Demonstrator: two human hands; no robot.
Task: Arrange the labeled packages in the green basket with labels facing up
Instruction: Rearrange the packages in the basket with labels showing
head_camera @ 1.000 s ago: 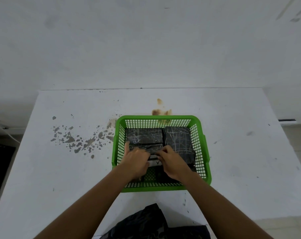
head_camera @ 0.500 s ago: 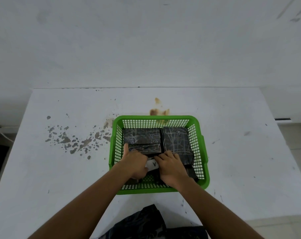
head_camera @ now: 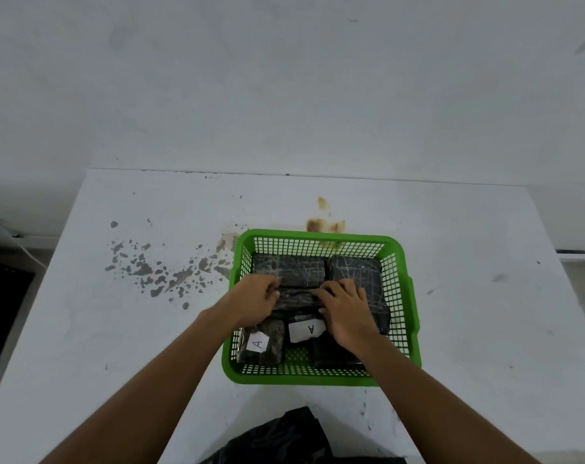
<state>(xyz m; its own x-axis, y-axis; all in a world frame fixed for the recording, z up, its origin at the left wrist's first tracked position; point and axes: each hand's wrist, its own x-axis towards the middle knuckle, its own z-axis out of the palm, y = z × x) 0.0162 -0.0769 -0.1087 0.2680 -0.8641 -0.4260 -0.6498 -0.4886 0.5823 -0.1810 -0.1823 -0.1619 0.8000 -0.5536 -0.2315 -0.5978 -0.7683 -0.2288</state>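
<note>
A green basket (head_camera: pixel 401 329) sits on the white table and holds several dark wrapped packages. Two near packages show white "A" labels facing up: one at the front left (head_camera: pixel 260 343), one in the middle (head_camera: pixel 307 330). Two packages at the back, left (head_camera: pixel 294 268) and right (head_camera: pixel 358 269), show no label. Between them and the labelled ones lies a middle package (head_camera: pixel 296 298). My left hand (head_camera: pixel 254 299) grips its left end and my right hand (head_camera: pixel 346 306) grips its right end. Its label is not visible.
The white table (head_camera: pixel 468 296) carries grey paint spatter (head_camera: pixel 157 272) left of the basket and a brown stain (head_camera: pixel 321 222) behind it. A black plastic bag (head_camera: pixel 284 440) lies at the near table edge between my forearms. A white wall rises behind.
Both hands moved back from the front of the basket onto the middle package. That uncovered the two "A" labels, of which only one was partly visible before.
</note>
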